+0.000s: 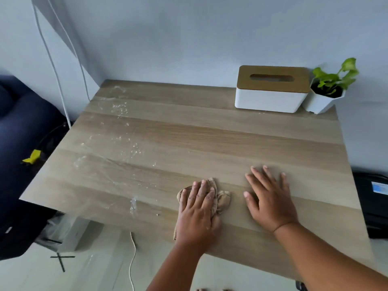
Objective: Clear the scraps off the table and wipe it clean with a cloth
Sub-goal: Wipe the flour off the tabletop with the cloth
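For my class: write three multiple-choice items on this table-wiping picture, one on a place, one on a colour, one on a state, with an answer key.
1. Where does the tissue box stand?
A. far right part of the table, beside the potted plant
B. near left corner
C. on the floor

2. What colour is the cloth?
A. blue
B. beige-brown
C. red

3. How does the right hand lie?
A. gripping the cloth
B. raised in the air
C. flat on the bare table, fingers spread

Key: 1 A, box and plant sit by the wall. 2 B, cloth nearly matches the wood. 3 C, only the left hand presses the cloth.
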A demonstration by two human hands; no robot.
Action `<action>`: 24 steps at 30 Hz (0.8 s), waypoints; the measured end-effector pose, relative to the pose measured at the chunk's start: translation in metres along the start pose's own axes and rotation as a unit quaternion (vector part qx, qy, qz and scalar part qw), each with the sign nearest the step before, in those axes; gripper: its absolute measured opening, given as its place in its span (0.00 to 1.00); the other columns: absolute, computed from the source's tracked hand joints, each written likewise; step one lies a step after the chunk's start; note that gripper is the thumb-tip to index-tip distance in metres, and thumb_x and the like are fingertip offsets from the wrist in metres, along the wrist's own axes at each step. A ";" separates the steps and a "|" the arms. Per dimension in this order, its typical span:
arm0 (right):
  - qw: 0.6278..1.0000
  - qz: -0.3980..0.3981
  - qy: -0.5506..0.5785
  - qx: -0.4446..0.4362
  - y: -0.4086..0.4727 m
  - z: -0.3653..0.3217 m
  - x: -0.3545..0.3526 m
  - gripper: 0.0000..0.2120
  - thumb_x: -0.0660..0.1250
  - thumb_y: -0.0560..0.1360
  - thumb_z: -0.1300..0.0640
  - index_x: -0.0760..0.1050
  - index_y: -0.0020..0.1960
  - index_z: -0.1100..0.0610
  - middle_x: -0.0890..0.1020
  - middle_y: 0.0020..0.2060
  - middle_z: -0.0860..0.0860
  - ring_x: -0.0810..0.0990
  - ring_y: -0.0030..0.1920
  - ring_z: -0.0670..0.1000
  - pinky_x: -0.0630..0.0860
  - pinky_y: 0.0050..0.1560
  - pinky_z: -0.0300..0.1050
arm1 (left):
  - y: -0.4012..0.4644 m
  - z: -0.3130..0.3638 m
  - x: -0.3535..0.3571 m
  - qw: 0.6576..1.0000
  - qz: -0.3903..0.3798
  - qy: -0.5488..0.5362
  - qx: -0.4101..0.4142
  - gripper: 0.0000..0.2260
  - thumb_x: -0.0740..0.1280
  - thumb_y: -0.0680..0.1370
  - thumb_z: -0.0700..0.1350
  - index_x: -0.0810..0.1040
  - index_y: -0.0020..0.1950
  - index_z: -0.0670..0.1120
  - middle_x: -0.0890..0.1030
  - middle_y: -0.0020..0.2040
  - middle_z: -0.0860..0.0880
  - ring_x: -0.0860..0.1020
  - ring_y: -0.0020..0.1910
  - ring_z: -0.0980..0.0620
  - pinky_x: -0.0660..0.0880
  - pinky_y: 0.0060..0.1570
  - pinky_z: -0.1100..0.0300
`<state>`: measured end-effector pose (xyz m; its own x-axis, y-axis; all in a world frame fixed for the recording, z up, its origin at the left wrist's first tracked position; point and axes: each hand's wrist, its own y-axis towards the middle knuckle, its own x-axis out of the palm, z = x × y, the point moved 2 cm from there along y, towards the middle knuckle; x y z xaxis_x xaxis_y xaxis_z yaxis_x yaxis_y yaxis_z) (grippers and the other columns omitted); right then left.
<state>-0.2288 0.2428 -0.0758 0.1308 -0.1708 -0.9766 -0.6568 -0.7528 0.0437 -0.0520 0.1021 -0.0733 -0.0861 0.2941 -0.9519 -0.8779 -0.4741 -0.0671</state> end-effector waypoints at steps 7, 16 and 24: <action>1.000 -0.021 -0.004 0.004 0.006 -0.042 0.003 0.24 0.63 0.74 0.50 0.77 0.68 0.56 0.74 0.71 0.57 0.68 0.74 0.64 0.63 0.72 0.72 | -0.052 -0.022 -0.014 0.998 0.018 -0.004 -0.059 0.29 0.63 0.73 0.53 0.73 0.75 0.48 0.65 0.80 0.46 0.59 0.81 0.44 0.54 0.76 0.43; 0.994 -0.083 0.040 0.066 0.024 -0.136 0.029 0.26 0.60 0.78 0.46 0.68 0.76 0.50 0.60 0.81 0.52 0.53 0.82 0.60 0.46 0.78 0.70 | -0.096 -0.098 -0.030 0.961 0.025 -0.015 -0.274 0.38 0.43 0.73 0.60 0.55 0.83 0.51 0.38 0.81 0.53 0.36 0.81 0.50 0.38 0.80 0.48; 0.992 -0.078 -0.019 0.101 0.031 -0.155 0.046 0.34 0.46 0.78 0.38 0.59 0.81 0.49 0.54 0.83 0.52 0.48 0.82 0.62 0.39 0.75 0.75 | -0.060 -0.158 -0.049 0.923 0.012 -0.028 -0.385 0.33 0.48 0.79 0.57 0.47 0.84 0.51 0.38 0.83 0.49 0.33 0.81 0.47 0.33 0.78 0.42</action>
<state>-0.1284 0.1128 -0.0868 0.2166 -0.0363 -0.9756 -0.7668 -0.6249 -0.1469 0.0791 -0.0145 -0.0701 -0.1450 0.3080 -0.9403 -0.2834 -0.9234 -0.2588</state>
